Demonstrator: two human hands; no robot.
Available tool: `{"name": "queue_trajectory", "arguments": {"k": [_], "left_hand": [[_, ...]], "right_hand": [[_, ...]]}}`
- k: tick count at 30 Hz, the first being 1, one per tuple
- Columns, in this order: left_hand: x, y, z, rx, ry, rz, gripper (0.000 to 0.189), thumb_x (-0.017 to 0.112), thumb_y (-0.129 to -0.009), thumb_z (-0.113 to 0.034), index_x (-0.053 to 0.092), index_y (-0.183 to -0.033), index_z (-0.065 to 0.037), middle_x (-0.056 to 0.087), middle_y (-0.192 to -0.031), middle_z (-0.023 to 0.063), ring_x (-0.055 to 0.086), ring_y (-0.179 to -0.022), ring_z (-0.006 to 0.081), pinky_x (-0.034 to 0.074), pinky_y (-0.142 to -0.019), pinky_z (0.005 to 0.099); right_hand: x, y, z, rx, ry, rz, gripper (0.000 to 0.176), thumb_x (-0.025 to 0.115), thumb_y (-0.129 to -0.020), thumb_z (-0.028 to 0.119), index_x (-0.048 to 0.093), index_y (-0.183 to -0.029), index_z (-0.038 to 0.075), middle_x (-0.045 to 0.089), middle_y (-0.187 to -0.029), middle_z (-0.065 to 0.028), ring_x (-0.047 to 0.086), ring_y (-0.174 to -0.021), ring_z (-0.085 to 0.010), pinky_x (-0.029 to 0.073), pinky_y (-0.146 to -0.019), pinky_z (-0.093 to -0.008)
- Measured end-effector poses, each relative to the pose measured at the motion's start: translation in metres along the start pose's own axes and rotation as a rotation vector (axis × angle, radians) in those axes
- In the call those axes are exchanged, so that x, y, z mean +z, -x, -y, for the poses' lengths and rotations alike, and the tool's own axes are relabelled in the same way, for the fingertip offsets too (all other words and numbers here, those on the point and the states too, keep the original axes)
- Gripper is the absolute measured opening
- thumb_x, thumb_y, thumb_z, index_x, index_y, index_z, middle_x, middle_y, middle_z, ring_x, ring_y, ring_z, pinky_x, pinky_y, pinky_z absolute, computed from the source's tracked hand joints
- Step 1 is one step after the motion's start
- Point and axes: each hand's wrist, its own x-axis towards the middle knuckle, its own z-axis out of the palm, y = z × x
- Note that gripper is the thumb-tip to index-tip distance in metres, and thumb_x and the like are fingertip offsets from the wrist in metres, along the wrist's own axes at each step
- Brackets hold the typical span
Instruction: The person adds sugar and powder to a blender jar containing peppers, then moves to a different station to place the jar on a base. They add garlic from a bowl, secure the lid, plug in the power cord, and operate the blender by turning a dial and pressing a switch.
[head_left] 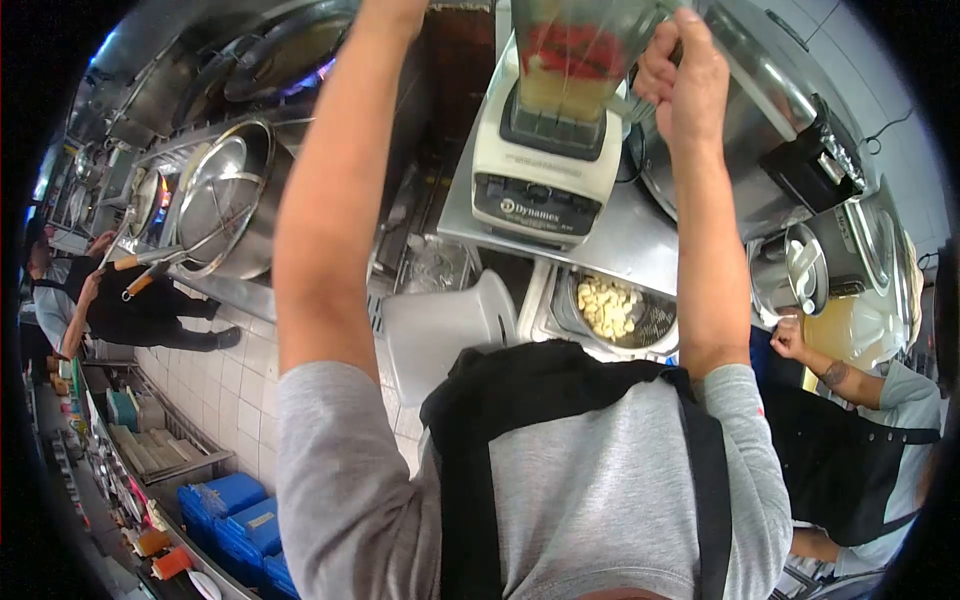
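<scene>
my right hand [688,85] is on the blender jug [570,60], fingers curled closed round its handle. left hand [398,12] is mostly cut off at the top edge, so can't tell if its fingers are wide or narrow, or what they hold.

jug is upright on the white blender base [545,165], top cut off by the frame. red stuff over pale yellowish stuff inside. base marked "dynamex", sits on the metal surface [640,250]. large metal pot [745,160] just right of the jug, behind my right forearm.

below the surface edge: perforated metal bowl [655,322] with pale chunks [606,308]; grey plastic item [445,325] left of that. over on the left, metal strainer [222,205] resting on a deep pot [268,215], flames near the pans. one co-worker [120,300] far left, hands at a long handle; another co-worker [850,440] on the right, one hand near a metal pitcher [785,275].
</scene>
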Motion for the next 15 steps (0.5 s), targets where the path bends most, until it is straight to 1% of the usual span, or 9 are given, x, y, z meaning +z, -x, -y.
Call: {"name": "queue_trajectory", "arguments": {"k": [2,3,5,6,8,9,10,11,15], "left_hand": [[-0.023,0.068,0.036,-0.458,0.319,-0.206,0.053,0.043,-0.095,-0.035,0.039,-0.136,-0.001,0.045,-0.136,0.0130,0.043,-0.124,0.0246,0.030,-0.105,0.0342],[-0.031,0.108,0.054,-0.461,0.325,-0.231,0.053,0.043,-0.095,-0.035,0.039,-0.136,-0.001,0.045,-0.136,0.0130,0.043,-0.124,0.0246,0.030,-0.105,0.0342],[-0.042,0.190,0.092,-0.923,-0.053,-0.486,0.074,0.041,-0.091,-0.057,0.033,-0.139,-0.002,0.033,-0.144,0.0149,0.025,-0.136,0.0255,0.022,-0.107,0.0435],[-0.051,0.217,0.118,-1.053,-0.059,-0.470,0.072,0.040,-0.091,-0.057,0.036,-0.138,-0.002,0.035,-0.143,0.0154,0.027,-0.135,0.0244,0.022,-0.107,0.0439],[-0.034,0.245,0.126,-1.069,0.137,-0.431,0.078,0.036,-0.091,-0.061,0.039,-0.135,0.003,0.038,-0.140,0.0188,0.036,-0.130,0.0267,0.025,-0.107,0.0355],[-0.021,0.250,0.127,-1.144,0.298,-0.486,0.077,0.040,-0.089,-0.063,0.046,-0.131,0.001,0.049,-0.130,0.0178,0.045,-0.121,0.0272,0.033,-0.102,0.0355],[-0.028,0.272,0.168,-1.051,0.193,-0.494,0.078,0.040,-0.088,-0.064,0.045,-0.132,0.001,0.049,-0.130,0.0189,0.046,-0.119,0.0266,0.036,-0.100,0.0363],[-0.016,0.262,0.135,-1.067,0.337,-0.446,0.077,0.032,-0.093,-0.059,0.032,-0.139,0.002,0.029,-0.146,0.0170,0.030,-0.133,0.0247,0.022,-0.108,0.0332],[0.013,0.278,0.137,-0.803,-0.224,-0.502,0.072,0.029,-0.095,-0.051,0.027,-0.138,0.006,0.033,-0.139,0.0256,0.031,-0.131,0.0345,0.022,-0.108,0.0375]], "right_hand": [[0.001,-0.005,-0.003,-0.059,-0.010,-0.064,0.044,0.048,-0.092,0.042,0.040,-0.062,0.011,0.028,-0.044,0.0034,0.025,-0.032,-0.0077,0.020,-0.031,-0.0237],[0.001,-0.005,-0.004,-0.056,0.026,-0.075,0.044,0.048,-0.092,0.046,0.041,-0.062,0.013,0.027,-0.044,0.0043,0.025,-0.032,-0.0079,0.020,-0.031,-0.0234],[0.006,-0.004,-0.001,-0.042,0.019,-0.060,0.039,0.049,-0.091,0.041,0.044,-0.066,0.012,0.030,-0.048,0.0043,0.024,-0.037,-0.0069,0.021,-0.036,-0.0240],[0.011,-0.001,0.002,-0.050,0.072,-0.047,0.039,0.050,-0.090,0.042,0.044,-0.068,0.010,0.029,-0.050,0.0028,0.022,-0.039,-0.0075,0.022,-0.040,-0.0251],[0.003,-0.008,0.003,-0.026,0.075,0.027,0.040,0.049,-0.091,0.042,0.042,-0.066,0.011,0.026,-0.048,0.0032,0.019,-0.039,-0.0077,0.020,-0.040,-0.0258],[0.000,-0.009,0.004,-0.009,0.057,0.078,0.040,0.049,-0.091,0.041,0.041,-0.065,0.011,0.026,-0.048,0.0033,0.018,-0.039,-0.0076,0.019,-0.040,-0.0258],[-0.002,-0.009,0.005,0.003,0.037,0.126,0.040,0.048,-0.091,0.041,0.041,-0.065,0.011,0.025,-0.047,0.0034,0.017,-0.039,-0.0075,0.019,-0.040,-0.0258],[-0.004,-0.009,0.007,0.008,0.035,0.136,0.040,0.046,-0.092,0.040,0.040,-0.064,0.011,0.025,-0.047,0.0029,0.018,-0.039,-0.0080,0.018,-0.040,-0.0262],[-0.034,-0.012,0.011,0.029,-0.058,0.279,0.040,0.044,-0.092,0.040,0.041,-0.065,0.010,0.025,-0.046,0.0028,0.018,-0.038,-0.0082,0.018,-0.040,-0.0255]]}}
